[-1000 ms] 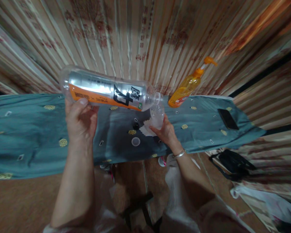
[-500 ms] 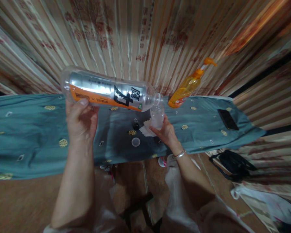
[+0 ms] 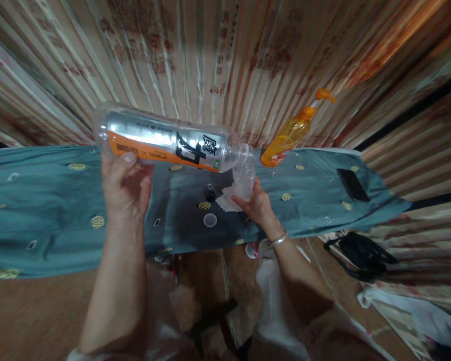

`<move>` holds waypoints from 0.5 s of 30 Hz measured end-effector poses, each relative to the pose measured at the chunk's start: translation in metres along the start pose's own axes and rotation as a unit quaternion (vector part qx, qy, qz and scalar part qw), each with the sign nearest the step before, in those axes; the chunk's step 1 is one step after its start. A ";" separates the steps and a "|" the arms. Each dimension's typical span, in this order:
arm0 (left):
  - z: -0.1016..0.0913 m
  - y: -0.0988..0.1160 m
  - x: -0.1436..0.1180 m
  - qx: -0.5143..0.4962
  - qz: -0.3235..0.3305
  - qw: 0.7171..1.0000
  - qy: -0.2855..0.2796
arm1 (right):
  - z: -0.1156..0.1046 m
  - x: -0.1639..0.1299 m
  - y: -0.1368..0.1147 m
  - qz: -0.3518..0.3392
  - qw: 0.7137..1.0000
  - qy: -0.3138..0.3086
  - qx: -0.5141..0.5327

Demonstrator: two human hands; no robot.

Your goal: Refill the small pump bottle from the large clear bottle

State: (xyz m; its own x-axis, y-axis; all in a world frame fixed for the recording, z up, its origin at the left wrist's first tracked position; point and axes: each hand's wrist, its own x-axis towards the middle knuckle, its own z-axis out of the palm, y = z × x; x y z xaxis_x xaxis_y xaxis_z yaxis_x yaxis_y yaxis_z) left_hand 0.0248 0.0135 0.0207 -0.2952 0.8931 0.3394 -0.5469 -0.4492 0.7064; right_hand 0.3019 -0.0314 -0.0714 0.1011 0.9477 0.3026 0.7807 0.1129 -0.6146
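Nothing has shifted since the earlier frames; left hand [image 3: 125, 188] grips the large clear plastic bottle [image 3: 165, 140] tipped sideways, mouth over the small clear cup [image 3: 244, 181] clasped in right hand [image 3: 257, 205], at three o'clock, above the teal-clothed table [image 3: 60, 200].

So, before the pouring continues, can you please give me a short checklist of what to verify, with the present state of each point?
1. Left hand grips the large bottle firmly: ok.
2. Bottle mouth is over the small cup: ok.
3. Right hand holds the cup upright: ok.
4. Level of liquid in the cup: cannot tell.
5. Black cap and clear lid lie apart from the cup, on the cloth: ok.
6. Phone is away from the pouring: ok.
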 end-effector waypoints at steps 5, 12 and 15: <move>-0.001 -0.001 0.000 0.005 0.007 1.000 -0.009 | -0.001 0.000 0.000 0.003 1.000 -0.002 0.008; 0.002 0.001 -0.001 0.000 -0.007 1.000 0.001 | 0.000 0.000 0.000 0.004 1.000 0.002 0.011; 0.006 0.003 -0.003 -0.003 -0.011 1.000 0.021 | 0.001 0.000 0.001 -0.001 1.000 0.004 0.013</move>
State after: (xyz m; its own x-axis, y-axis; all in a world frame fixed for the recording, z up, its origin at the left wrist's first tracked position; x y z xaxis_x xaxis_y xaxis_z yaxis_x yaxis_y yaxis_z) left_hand 0.0285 0.0098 0.0251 -0.3161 0.9013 0.2963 -0.5586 -0.4293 0.7097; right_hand 0.3024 -0.0314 -0.0726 0.1049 0.9450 0.3099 0.7641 0.1228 -0.6333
